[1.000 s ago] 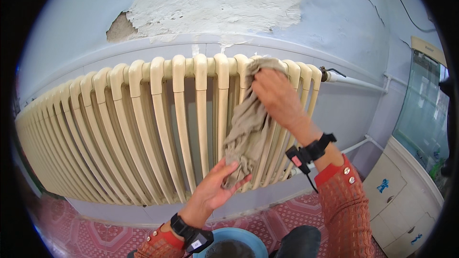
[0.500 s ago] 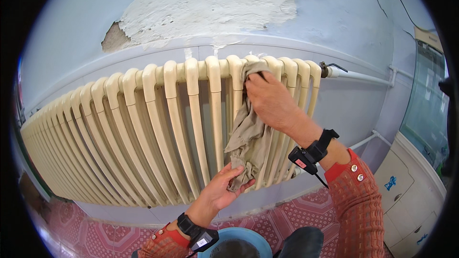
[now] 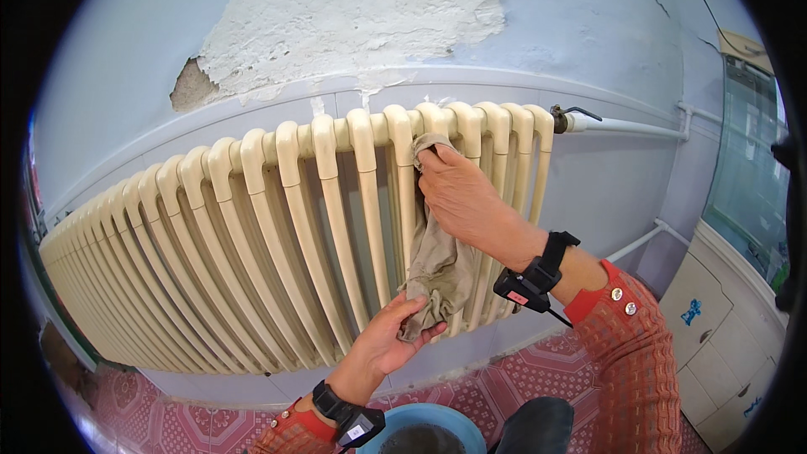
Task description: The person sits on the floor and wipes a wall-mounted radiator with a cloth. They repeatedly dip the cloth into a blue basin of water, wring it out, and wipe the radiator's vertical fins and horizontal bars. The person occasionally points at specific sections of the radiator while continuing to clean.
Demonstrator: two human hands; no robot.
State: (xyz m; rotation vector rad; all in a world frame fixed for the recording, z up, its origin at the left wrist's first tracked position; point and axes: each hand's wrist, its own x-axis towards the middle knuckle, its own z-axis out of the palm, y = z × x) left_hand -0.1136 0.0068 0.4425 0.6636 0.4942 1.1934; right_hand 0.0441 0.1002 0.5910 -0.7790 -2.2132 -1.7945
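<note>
Right hand (image 3: 465, 197) raised — pinching cloth (image 3: 443, 267), left hand (image 3: 388, 343) below, palm upturned

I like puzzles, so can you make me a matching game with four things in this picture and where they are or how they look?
Things
1. crumpled grey-brown cloth
2. round light-blue basin
3. long cream radiator
4. small dark valve with a lever

Places and states
A. at the right end of the cream columns
B. holding murky dark liquid
C. upper part in the right hand, lower end in the left hand
D. stretching along the pale wall in many columns

Pairs: 1-C, 2-B, 3-D, 4-A
</note>
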